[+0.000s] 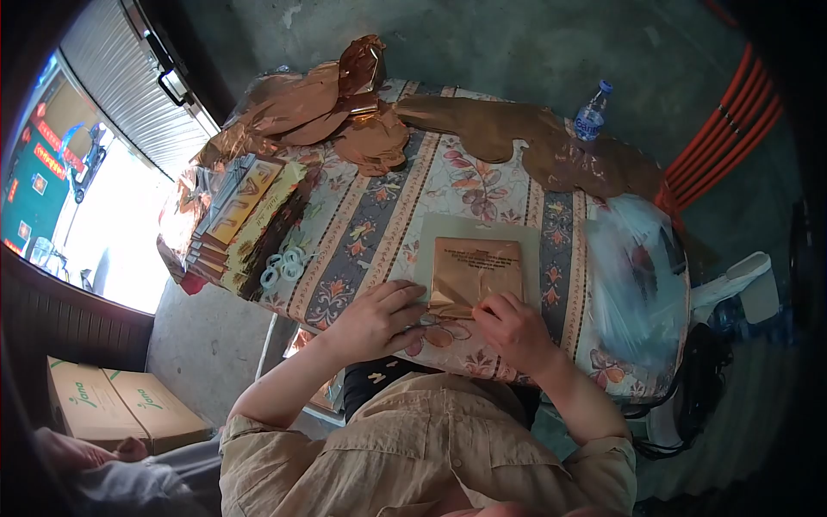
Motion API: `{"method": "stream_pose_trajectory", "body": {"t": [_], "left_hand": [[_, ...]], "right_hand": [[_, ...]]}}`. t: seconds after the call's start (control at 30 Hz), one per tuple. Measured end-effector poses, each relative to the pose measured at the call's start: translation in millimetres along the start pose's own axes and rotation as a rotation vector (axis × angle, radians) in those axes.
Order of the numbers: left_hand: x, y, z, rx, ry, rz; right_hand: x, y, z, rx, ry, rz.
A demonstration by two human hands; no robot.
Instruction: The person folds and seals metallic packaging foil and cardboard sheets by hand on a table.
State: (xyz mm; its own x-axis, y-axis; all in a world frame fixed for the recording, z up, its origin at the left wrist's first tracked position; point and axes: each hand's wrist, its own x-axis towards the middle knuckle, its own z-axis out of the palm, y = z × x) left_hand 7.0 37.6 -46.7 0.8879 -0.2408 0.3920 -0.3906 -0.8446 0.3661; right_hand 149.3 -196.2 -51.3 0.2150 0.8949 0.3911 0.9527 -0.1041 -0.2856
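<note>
A flat, square copper-coloured foil packet (478,269) with lines of dark print lies before me on a pale card sheet (530,234). My left hand (383,317) rests palm down at the packet's left side, fingers stretched out with nothing in them. At the packet's lower edge, my right hand (514,332) is closed, thumb and fingers pinching the foil there. Its fingertips are partly hidden from above.
Crumpled copper foil (310,103) and brown sheets (500,129) cover the table's far side. At left lie stacked printed packs (250,202) and tape rolls (284,267). A bottle (591,112) and plastic bag (633,276) are at right. Someone's hand (129,448) shows near boxes (112,401).
</note>
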Motion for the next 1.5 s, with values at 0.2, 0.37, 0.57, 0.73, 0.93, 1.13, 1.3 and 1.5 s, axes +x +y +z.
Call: {"method": "stream_pose_trajectory", "body": {"t": [0.2, 0.37, 0.57, 0.73, 0.93, 1.13, 1.3, 1.5], "left_hand": [[3.4, -0.1, -4.0, 0.012, -0.021, 0.02], [2.7, 0.0, -2.5, 0.005, -0.044, 0.018], [2.7, 0.9, -0.8, 0.035, -0.034, -0.002], [0.6, 2.3, 3.4, 0.042, -0.005, -0.006], [3.3, 3.3, -1.0, 0.052, -0.017, 0.002], [3.3, 2.8, -3.4, 0.059, -0.042, 0.011], [1.7, 2.2, -1.0, 0.016, -0.025, -0.015], [3.0, 2.1, -1.5, 0.046, -0.019, 0.007]], "right_hand": [[-0.8, 0.4, 0.2, 0.008, 0.006, 0.008], [-0.4, 1.2, 0.7, -0.01, 0.006, -0.018], [-0.7, 1.8, 1.4, -0.001, 0.008, -0.015], [-0.5, 1.6, 0.8, 0.015, 0.014, -0.007], [-0.8, 1.1, 1.5, 0.015, 0.023, -0.003], [-1.9, 1.9, 3.4, 0.014, 0.03, -0.005], [-1.6, 2.4, 3.4, 0.017, 0.025, -0.004], [-2.1, 2.4, 4.5, 0.021, 0.023, -0.001]]}}
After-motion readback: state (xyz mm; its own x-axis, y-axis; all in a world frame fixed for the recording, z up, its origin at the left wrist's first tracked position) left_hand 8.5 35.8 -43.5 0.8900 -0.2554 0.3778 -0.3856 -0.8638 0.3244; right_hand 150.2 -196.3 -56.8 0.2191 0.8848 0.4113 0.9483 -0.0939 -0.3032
